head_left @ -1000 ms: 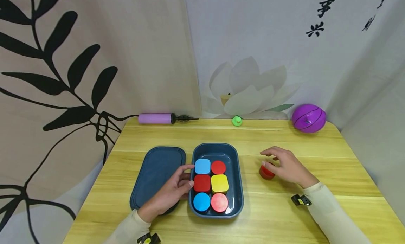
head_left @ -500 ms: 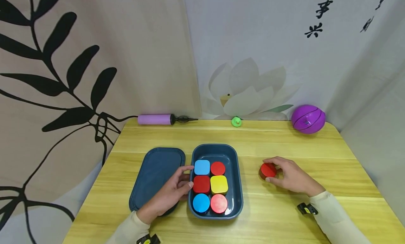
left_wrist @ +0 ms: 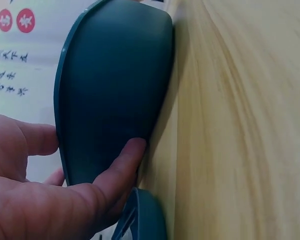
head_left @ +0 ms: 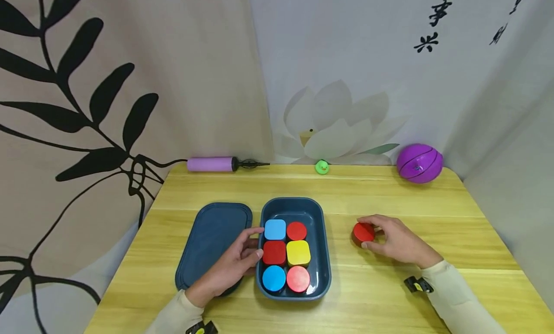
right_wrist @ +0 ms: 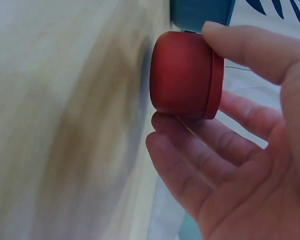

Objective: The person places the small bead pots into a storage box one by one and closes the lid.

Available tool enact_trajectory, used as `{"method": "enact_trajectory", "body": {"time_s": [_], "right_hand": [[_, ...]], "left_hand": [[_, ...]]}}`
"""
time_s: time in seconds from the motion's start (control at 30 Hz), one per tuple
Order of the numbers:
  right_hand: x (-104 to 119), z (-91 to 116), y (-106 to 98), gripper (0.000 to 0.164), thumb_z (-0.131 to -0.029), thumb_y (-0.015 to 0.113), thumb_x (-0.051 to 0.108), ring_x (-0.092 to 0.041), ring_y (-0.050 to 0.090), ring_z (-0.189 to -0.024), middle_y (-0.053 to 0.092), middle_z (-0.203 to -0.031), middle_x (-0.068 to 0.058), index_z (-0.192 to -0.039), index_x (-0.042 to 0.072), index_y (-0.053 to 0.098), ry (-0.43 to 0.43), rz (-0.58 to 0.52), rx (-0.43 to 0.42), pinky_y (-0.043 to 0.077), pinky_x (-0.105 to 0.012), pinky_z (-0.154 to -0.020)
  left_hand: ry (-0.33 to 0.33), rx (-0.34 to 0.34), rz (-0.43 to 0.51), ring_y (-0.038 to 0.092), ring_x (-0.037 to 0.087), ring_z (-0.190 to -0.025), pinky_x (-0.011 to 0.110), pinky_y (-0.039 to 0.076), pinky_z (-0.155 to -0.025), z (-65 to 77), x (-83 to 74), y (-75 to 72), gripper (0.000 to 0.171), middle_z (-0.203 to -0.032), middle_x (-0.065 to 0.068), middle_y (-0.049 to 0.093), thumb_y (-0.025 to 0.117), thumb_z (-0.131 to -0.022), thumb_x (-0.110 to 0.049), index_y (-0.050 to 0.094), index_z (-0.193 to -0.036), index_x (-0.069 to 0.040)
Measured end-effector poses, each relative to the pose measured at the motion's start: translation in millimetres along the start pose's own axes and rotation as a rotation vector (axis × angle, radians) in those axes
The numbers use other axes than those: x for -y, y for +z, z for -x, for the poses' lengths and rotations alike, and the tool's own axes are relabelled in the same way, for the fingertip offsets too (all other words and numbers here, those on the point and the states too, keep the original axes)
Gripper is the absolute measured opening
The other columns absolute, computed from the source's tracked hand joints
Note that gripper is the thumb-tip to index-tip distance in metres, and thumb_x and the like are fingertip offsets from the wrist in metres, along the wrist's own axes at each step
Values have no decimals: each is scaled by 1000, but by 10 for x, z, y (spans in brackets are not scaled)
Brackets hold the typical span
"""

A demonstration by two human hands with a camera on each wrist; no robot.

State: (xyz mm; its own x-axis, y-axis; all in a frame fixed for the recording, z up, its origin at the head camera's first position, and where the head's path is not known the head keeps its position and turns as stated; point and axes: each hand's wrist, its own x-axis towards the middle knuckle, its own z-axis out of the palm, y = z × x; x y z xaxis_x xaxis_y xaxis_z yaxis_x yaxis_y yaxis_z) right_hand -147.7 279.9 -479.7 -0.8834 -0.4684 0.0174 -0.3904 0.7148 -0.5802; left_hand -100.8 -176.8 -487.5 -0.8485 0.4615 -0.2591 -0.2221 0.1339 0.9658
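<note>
In the head view, my right hand pinches a round red tin between thumb and fingers, to the right of the dark blue box. The right wrist view shows the red tin with its lid, close to the wood. My left hand rests against the left side of the box, fingertips at its rim and thumb against its wall. In the box stand several small tins: a square blue one, round red, square red, square yellow, round blue and round pink.
A dark blue lid lies left of the box, partly under the left forearm. Along the table's back edge are a purple hand pump, a small green duck and a purple ball. The wooden table meets hanging cloths behind.
My right hand has come down around the round red tin and now grips it; the tin has shifted slightly left. The left hand stays against the box.
</note>
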Motion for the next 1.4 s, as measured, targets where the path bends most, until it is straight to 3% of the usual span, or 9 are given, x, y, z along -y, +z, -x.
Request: {"method": "enact_trajectory", "body": {"time_s": [0.23, 0.7, 1.17, 1.4], "right_hand": [[124, -105, -98, 64, -90, 87, 34, -21, 71, -110, 72, -129, -4, -142, 6, 64, -23, -6, -48, 62, -44, -91], [584, -485, -202, 62, -88, 88, 33, -14, 70, -107, 73, -125, 2, -142, 11, 66, -159, -4, -108, 63, -41, -91], [1007, -1047, 126, 64, -90, 86, 35, -18, 67, -103, 72, -128, -5, -143, 6, 64, -209, -39, -58, 63, -46, -87], [1133, -1254, 347, 63, -90, 85, 38, -18, 63, -103, 71, -121, -5, -141, 6, 66, -234, 61, -56, 61, -35, -84]], "left_hand": [[16, 10, -14, 60, 28, -129, 41, 61, -90, -13, -34, -35, 60, -154, 27, 44, 56, -112, -24, 27, -164, -20], [16, 13, -17, 60, 29, -129, 42, 61, -92, 15, -52, -39, 59, -154, 28, 44, 54, -113, -23, 26, -164, -19], [5, 21, -2, 60, 28, -133, 43, 61, -95, -3, 9, -45, 59, -155, 24, 44, 56, -112, -28, 29, -164, -24], [-12, 24, -9, 60, 29, -133, 44, 60, -95, -13, -5, -26, 59, -155, 23, 44, 56, -112, -28, 29, -164, -24]]}}
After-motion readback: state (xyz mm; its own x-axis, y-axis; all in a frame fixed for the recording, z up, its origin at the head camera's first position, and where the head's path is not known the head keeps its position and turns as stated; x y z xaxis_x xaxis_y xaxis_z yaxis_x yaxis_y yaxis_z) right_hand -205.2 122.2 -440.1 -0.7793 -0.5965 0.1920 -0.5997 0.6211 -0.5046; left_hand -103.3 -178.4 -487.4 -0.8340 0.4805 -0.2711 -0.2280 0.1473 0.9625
